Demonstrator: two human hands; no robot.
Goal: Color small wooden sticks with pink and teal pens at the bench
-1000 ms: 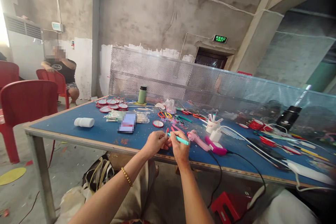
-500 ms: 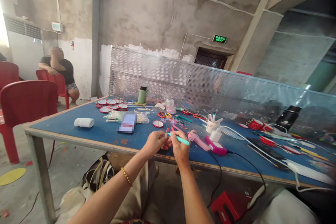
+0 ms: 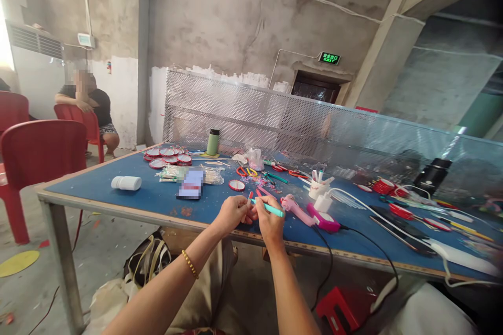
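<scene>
My left hand (image 3: 233, 211) is closed, pinching a small slim piece with a red end (image 3: 250, 196) just past the table's front edge. In my right hand (image 3: 271, 224) is a turquoise pen-like tool (image 3: 274, 210), its narrow tip pointing left at the piece. The fingertips of both hands come together there, so the exact contact is hidden. Beyond them on the blue table (image 3: 149, 214) lies a round red-rimmed disc (image 3: 236, 185). To the right of my right hand is a pink handheld device (image 3: 297, 210).
A phone (image 3: 191, 184) lies over bagged sticks, left of a white bottle's far side. The white bottle (image 3: 126, 183) is on its side. Pliers (image 3: 247, 171), a cup of pens (image 3: 318, 188) and a green flask (image 3: 212, 142) stand or lie farther back. A person sits on a red chair (image 3: 82, 123).
Both my hands hold nearly the same pose, with the tool still at the small piece. The seated person at the left has shifted the head and arms slightly.
</scene>
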